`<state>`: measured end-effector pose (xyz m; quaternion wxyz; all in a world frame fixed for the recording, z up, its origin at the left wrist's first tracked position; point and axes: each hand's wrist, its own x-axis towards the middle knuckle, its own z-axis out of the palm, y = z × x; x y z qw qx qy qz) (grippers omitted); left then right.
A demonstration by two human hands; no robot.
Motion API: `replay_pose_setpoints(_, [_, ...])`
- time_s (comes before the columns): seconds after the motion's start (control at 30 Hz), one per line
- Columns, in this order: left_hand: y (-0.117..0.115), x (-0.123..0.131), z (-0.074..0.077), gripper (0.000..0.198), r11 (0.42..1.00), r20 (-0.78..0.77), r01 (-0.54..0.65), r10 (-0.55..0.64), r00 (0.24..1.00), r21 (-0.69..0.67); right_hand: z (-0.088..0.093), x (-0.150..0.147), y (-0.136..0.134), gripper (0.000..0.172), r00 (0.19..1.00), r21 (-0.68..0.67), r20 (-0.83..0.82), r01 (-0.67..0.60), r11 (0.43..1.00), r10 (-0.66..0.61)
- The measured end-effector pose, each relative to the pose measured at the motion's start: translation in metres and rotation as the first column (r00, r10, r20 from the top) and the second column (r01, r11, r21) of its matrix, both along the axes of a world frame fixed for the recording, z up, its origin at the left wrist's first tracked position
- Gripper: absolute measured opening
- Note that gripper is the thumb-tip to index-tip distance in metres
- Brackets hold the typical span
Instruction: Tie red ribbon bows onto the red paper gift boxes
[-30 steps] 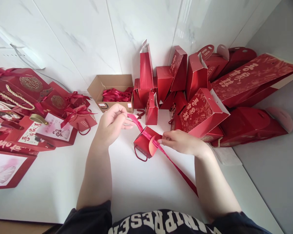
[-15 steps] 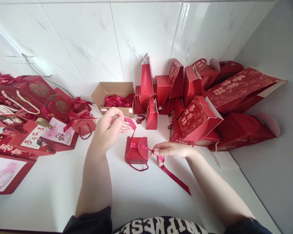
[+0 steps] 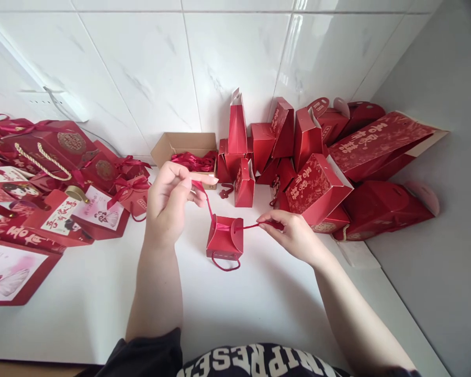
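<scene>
A small red gift box (image 3: 224, 242) with a cord handle at its near side sits on the white table. A red ribbon (image 3: 223, 227) runs across its top and through its flaps. One end of the ribbon rises up and left to my left hand (image 3: 176, 196), which grips it between thumb and fingers, the index finger stretched out. To the right, my right hand (image 3: 292, 233) pinches the other end, pulled level and taut just beside the box.
A cardboard box (image 3: 184, 141) of red ribbons stands behind my left hand. Several red boxes (image 3: 237, 131) crowd the back right by the tiled wall. Finished-looking boxes with bows (image 3: 131, 195) and picture boxes (image 3: 13, 272) fill the left side.
My right hand has moved right and up, and the ribbon there is now stretched taut, its loose tail no longer in sight. My left index finger has straightened. The small box appears slightly further right.
</scene>
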<state>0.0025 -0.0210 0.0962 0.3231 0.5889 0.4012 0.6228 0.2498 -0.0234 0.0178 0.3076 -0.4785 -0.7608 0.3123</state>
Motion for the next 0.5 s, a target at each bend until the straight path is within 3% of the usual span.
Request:
replay_pose_setpoints(0.17, [-0.001, 0.003, 0.004, 0.010, 0.996, 0.075, -0.081, 0.078, 0.994, 0.047, 0.010, 0.010, -0.004, 0.010, 0.991, 0.106, 0.118, -0.069, 0.992, 0.056])
replay_pose_setpoints(0.27, [-0.001, 0.000, 0.006, 0.007, 0.990, 0.098, -0.119, 0.111, 0.989, 0.075, 0.018, 0.017, -0.005, 0.011, 0.984, 0.175, 0.178, -0.060, 0.983, 0.029])
replay_pose_setpoints(0.5, [-0.004, -0.002, 0.007, 0.006, 0.934, 0.194, -0.276, 0.234, 0.953, 0.229, 0.042, 0.018, -0.002, 0.016, 0.989, 0.298, 0.147, -0.014, 0.954, -0.031])
